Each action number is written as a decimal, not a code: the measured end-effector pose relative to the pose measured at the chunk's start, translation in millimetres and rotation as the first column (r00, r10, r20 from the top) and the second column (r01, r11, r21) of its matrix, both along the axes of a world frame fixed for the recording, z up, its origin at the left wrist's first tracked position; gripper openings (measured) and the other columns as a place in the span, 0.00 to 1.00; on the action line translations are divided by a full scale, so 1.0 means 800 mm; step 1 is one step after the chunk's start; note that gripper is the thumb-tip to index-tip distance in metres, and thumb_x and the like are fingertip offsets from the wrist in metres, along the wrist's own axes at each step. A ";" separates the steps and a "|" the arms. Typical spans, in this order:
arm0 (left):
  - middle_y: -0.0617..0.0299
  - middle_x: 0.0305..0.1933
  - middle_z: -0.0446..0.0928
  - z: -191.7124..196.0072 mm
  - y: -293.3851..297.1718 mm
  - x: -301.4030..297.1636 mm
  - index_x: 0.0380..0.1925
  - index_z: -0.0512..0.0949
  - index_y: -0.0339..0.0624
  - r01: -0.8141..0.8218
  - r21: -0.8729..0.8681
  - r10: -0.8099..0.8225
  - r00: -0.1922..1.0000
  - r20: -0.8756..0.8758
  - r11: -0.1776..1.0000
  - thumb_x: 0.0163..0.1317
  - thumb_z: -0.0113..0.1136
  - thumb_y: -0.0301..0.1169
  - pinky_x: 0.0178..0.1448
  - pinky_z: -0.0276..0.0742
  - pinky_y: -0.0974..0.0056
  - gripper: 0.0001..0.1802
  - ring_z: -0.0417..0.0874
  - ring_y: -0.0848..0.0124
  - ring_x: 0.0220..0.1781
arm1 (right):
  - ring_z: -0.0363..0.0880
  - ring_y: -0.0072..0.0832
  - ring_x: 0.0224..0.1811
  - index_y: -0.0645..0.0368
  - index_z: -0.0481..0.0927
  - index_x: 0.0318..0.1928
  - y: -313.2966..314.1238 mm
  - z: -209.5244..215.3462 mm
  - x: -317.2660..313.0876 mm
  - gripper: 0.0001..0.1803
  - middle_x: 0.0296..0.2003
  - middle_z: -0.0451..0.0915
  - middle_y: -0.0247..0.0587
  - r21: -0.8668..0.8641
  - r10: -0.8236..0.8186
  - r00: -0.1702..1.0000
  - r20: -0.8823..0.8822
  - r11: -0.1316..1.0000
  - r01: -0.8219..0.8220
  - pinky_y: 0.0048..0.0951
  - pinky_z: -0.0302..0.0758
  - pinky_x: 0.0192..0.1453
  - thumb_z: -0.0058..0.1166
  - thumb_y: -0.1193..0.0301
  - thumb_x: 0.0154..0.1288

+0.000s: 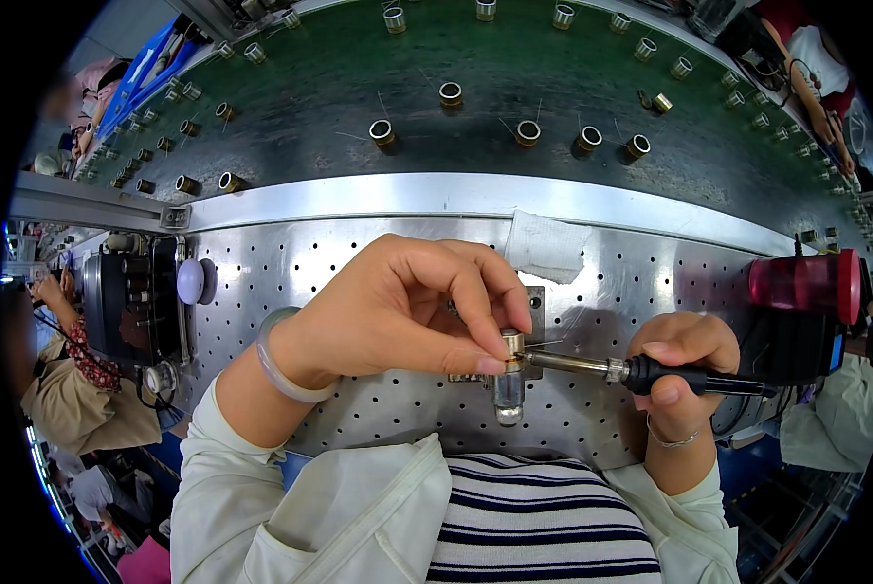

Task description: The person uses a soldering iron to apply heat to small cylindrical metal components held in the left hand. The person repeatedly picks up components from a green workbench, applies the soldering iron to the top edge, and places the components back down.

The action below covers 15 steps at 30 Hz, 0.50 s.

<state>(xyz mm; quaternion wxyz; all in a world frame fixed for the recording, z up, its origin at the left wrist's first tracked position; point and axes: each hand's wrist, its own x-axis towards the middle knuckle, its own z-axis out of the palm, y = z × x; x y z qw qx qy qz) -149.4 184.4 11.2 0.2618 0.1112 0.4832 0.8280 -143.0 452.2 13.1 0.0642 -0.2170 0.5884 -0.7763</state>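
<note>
My left hand (407,302), a pale bangle on its wrist, pinches a small metal cylinder with a copper-coloured band (512,341) between thumb and fingers. Thin wires stick out from its right side. In my right hand (685,365) is a black-handled soldering iron (641,374), pointing left; its tip meets the cylinder at the band, near my left thumb. Directly below the cylinder stands a grey metal post (509,391) with a shiny rounded end. A dark metal fixture block (536,307) lies partly hidden behind my left fingers.
A perforated metal worktop (359,433) lies under my hands, with a folded white cloth (548,248) at its far side. Beyond a metal rail (436,195), a green conveyor belt (300,127) carries several similar cylinders. A red container (806,287) stands right, a purple knob (191,281) left. Other people sit at both sides.
</note>
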 end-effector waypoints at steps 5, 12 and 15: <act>0.48 0.41 0.76 -0.003 -0.002 -0.001 0.24 0.82 0.36 0.019 0.001 -0.019 1.000 -0.003 1.000 0.42 0.69 0.14 0.48 0.76 0.69 0.09 0.79 0.68 0.41 | 0.73 0.24 0.20 0.68 0.76 0.34 -0.001 0.001 0.001 0.16 0.23 0.76 0.42 0.010 -0.018 0.999 0.028 1.000 0.018 0.21 0.67 0.24 0.69 0.74 0.48; 0.52 0.43 0.76 -0.004 -0.002 -0.003 0.26 0.81 0.35 0.049 0.008 -0.049 0.998 -0.042 0.999 0.47 0.66 0.13 0.45 0.77 0.72 0.07 0.80 0.72 0.41 | 0.72 0.25 0.19 0.68 0.76 0.34 -0.001 0.002 -0.002 0.14 0.20 0.76 0.42 -0.014 0.014 1.000 0.010 1.000 -0.013 0.21 0.67 0.23 0.67 0.77 0.48; 0.48 0.42 0.76 -0.002 -0.002 -0.003 0.26 0.82 0.36 0.047 -0.004 -0.047 0.999 0.004 0.999 0.43 0.68 0.13 0.48 0.76 0.69 0.10 0.79 0.68 0.41 | 0.73 0.25 0.19 0.68 0.76 0.33 -0.001 0.003 -0.003 0.13 0.21 0.76 0.43 -0.006 0.020 1.000 -0.004 1.000 -0.020 0.21 0.67 0.23 0.67 0.78 0.48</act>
